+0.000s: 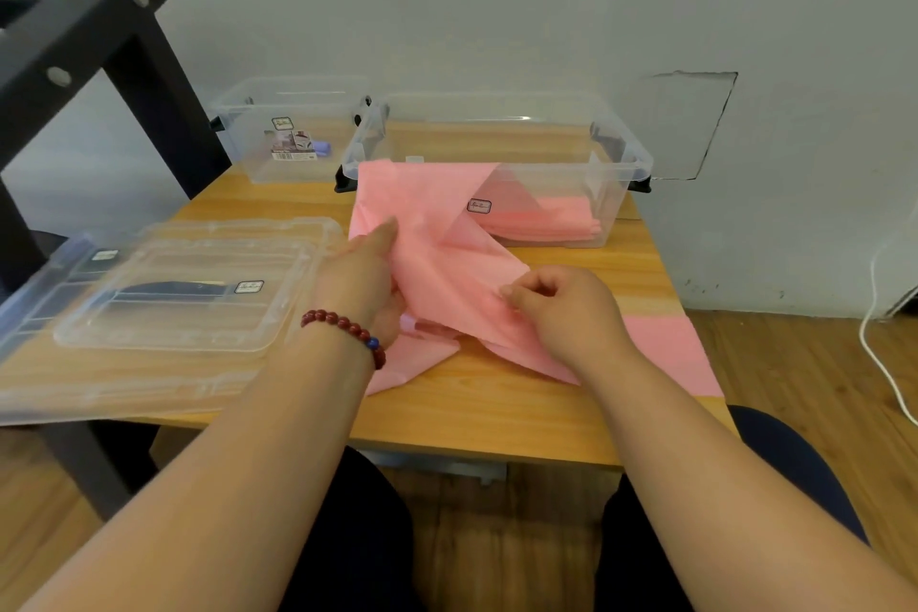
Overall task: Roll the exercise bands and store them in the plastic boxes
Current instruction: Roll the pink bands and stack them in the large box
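Left grip (365,283), right grip (561,308): holding pink band (437,234) | band draped over clear box (627,181)

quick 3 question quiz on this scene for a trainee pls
1. What do the left hand and right hand both grip?
A. a pink exercise band
B. a white rope
C. a blue towel
2. True or false: part of the band hangs over the front rim of the larger clear plastic box.
3. Fill in: the bead bracelet sits on the ___ wrist.

Key: 1 A; 2 true; 3 left
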